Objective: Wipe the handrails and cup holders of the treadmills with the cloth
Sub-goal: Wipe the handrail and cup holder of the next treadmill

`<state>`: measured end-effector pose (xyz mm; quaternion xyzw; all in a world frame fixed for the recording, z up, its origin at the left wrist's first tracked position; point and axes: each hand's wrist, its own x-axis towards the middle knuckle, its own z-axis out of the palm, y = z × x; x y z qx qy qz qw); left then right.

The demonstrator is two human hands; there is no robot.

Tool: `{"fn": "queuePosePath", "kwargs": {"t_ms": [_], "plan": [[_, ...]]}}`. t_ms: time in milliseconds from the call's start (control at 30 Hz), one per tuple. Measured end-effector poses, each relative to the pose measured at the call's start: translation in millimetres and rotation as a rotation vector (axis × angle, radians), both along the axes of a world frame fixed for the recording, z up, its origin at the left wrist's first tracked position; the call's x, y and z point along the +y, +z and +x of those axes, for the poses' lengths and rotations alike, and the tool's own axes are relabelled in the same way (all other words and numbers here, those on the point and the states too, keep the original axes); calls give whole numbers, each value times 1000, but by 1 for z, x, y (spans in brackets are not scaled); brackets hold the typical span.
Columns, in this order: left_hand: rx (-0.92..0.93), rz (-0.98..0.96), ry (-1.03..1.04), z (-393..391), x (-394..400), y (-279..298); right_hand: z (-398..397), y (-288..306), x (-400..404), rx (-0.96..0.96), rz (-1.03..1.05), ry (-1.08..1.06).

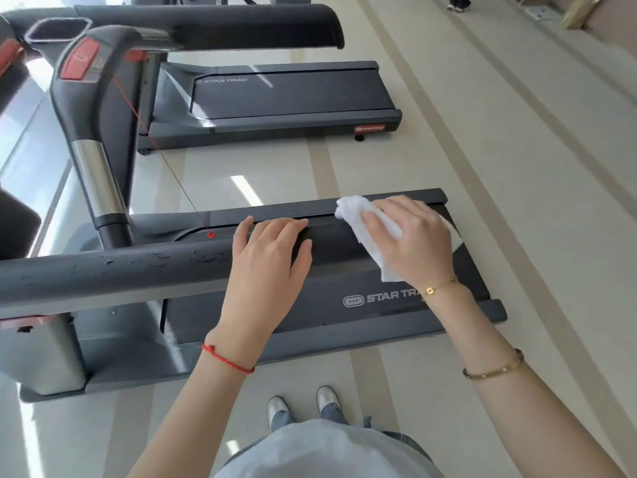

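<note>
A worn dark handrail [120, 270] of the near treadmill runs from the left edge toward the middle of the view. My left hand [269, 260] rests on the rail's right end, its fingers laid over the top. Just to the right, my right hand [410, 239] holds a white cloth [365, 219] around the tip of the same rail. The cloth bunches out above and below my fingers. A hexagonal cup holder [57, 31] sits on the console at the top left.
The near treadmill's belt deck [344, 305] lies below my hands. A second treadmill [282, 98] stands beyond it, its handrail [241, 25] at the top. A red safety cord [162, 150] hangs from the console. Pale floor lies to the right; my shoes [303, 405] are below.
</note>
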<state>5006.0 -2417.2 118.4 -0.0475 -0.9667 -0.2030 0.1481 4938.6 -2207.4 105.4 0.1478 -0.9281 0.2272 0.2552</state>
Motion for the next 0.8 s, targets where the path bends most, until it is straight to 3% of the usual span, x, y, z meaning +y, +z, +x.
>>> {"fn": "queuePosePath", "kwargs": {"t_ms": [300, 433, 500, 567, 633, 800], "plan": [[-5, -1, 27, -2, 27, 0, 22, -10, 20, -140, -247, 48], [1, 2, 41, -2, 29, 0, -8, 11, 36, -552, -499, 113], [4, 4, 47, -2, 30, -1, -13, 14, 44, -645, -604, 145], [1, 7, 52, -2, 30, -1, -8, 8, 44, -622, -607, 124], [-2, 7, 53, -2, 30, 0, 2, -2, 39, -480, -522, 84], [11, 13, 50, -1, 29, -1, 6, -7, 23, -77, -101, 151]]}}
